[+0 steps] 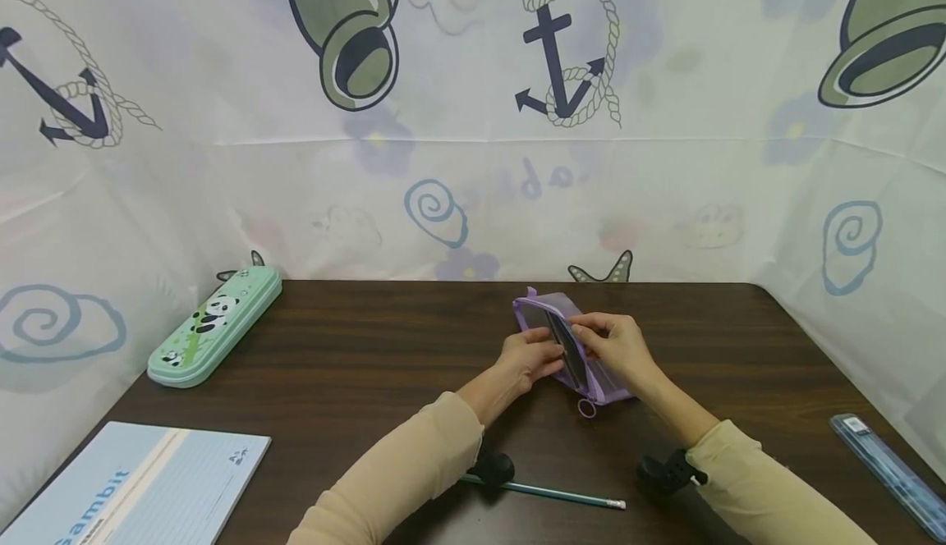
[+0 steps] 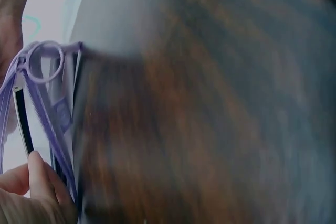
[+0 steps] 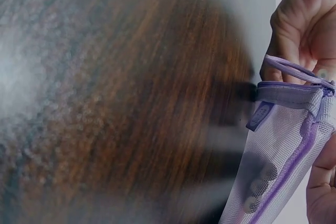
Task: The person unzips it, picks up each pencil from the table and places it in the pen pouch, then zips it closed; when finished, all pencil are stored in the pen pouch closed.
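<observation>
A purple mesh zip pouch [image 1: 565, 299] stands tilted on the table between both hands, its zip undone. A thin, dark flat item with a light edge [image 2: 23, 121] shows in its opening; its kind cannot be told. My left hand [image 1: 528, 360] reaches to the opening from the left and pinches the dark item between thumb and fingers. Opposite, my right hand [image 1: 617, 348] pinches the pouch's other edge. A purple ring [image 1: 587, 408] hangs at the near end of the zip. Through the mesh, small round shapes [image 3: 257, 184] show dimly in the right wrist view.
At the back left lies a mint panda pencil case [image 1: 214, 323]. A light blue notebook [image 1: 158, 479] is at the front left. The teal pencil [image 1: 554, 492] lies near the forearms, and a narrow blue transparent case [image 1: 890, 471] at the right edge. Printed cloth [image 1: 458, 151] surrounds the table.
</observation>
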`<state>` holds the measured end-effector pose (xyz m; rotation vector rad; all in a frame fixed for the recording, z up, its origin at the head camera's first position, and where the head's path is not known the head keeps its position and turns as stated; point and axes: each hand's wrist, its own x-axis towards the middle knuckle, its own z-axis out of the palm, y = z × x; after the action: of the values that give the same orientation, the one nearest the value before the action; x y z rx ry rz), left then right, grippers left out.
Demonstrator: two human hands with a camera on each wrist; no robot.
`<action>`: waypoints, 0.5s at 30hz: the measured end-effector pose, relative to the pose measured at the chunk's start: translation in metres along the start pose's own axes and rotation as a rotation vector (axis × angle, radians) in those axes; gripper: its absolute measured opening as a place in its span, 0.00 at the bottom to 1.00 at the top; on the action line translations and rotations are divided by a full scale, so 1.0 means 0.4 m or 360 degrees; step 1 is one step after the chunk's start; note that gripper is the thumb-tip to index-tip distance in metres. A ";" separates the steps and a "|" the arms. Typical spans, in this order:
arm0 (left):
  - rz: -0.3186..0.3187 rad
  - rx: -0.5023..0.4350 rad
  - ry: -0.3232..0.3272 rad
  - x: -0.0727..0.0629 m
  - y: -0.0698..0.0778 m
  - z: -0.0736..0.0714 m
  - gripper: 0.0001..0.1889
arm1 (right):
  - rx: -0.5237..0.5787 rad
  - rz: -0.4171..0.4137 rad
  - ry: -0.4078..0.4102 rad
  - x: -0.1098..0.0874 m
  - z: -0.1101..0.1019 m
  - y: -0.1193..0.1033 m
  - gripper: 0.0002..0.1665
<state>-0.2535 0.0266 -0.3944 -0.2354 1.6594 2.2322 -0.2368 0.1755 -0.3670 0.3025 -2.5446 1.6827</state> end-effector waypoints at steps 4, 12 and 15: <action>0.0051 -0.0035 0.0046 -0.001 -0.010 0.013 0.29 | 0.0000 -0.0002 0.0004 0.000 0.001 -0.001 0.14; 0.0110 -0.0041 0.0110 -0.002 -0.026 0.034 0.29 | -0.0026 0.0010 -0.0007 -0.003 0.001 0.000 0.14; 0.0139 -0.0014 0.0127 -0.002 -0.031 0.039 0.30 | -0.0035 0.0005 0.0011 -0.003 0.000 -0.001 0.14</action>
<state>-0.2471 0.0445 -0.4004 -0.2625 1.7323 2.3229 -0.2353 0.1754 -0.3669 0.2904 -2.5579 1.6531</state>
